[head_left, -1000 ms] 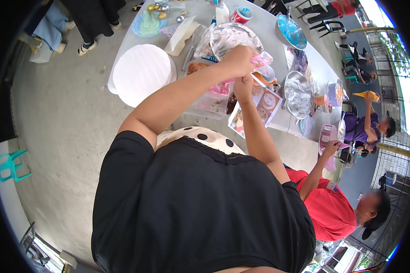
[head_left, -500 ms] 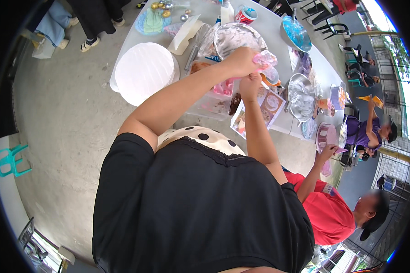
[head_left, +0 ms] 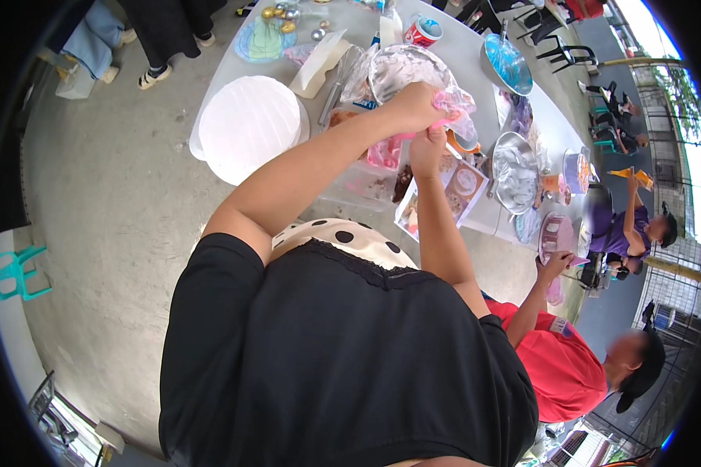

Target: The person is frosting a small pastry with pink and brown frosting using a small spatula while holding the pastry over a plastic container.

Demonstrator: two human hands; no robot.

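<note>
My left hand (head_left: 417,105) is closed on a clear plastic bag (head_left: 461,114) with pink filling. Just below it my right hand (head_left: 429,142) also grips the pink bag, fingers wrapped round its lower part. Beyond them sits a foil-like silver bowl (head_left: 397,66) smeared with white. Under and beside my arms are a clear plastic tub (head_left: 362,188) with pink and brown contents and a sheet with printed pictures (head_left: 467,187). A smooth white cake (head_left: 245,124) stands at the table's left corner.
The table (head_left: 218,70) also holds metallic balls (head_left: 288,25), folded card (head_left: 318,66), a blue-filled bowl (head_left: 506,62) and a second silver bowl (head_left: 514,175). A person in red (head_left: 553,366) works at my right; others stand or sit beyond. A teal chair (head_left: 19,272) is at left.
My two hands stay on the pink bag and have shifted only very slightly. The co-worker in purple has lowered a raised yellow bag a little.
</note>
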